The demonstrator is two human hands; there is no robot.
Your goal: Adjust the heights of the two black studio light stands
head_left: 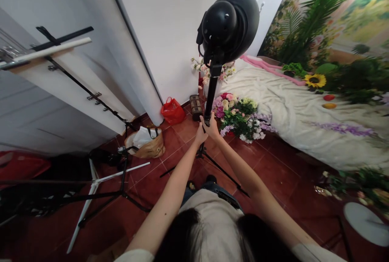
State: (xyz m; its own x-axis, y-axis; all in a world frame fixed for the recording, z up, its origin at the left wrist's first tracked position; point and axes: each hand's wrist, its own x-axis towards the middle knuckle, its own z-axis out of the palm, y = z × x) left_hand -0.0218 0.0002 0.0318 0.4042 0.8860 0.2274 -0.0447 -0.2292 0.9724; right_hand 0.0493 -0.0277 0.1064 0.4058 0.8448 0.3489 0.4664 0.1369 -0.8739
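Note:
Both of my hands grip the pole of a black light stand [212, 92] in front of me. My left hand [200, 133] wraps the pole just below my right hand [212, 126], which closes round it near a dark collar. On top of the pole sits a round black studio lamp [226, 27] with a wide reflector, its back turned toward me. The stand's thin tripod legs spread over the floor near my feet. Some of the fingers are hidden behind the pole and each other.
A bouquet [240, 118] lies right behind the stand, beside a cream-draped platform [291, 120] with a sunflower [315, 80]. Leftward are a red bag [172, 111], a woven bag [152, 146], and white and black stand legs [123, 181]. A round white disc [364, 223] is at lower right.

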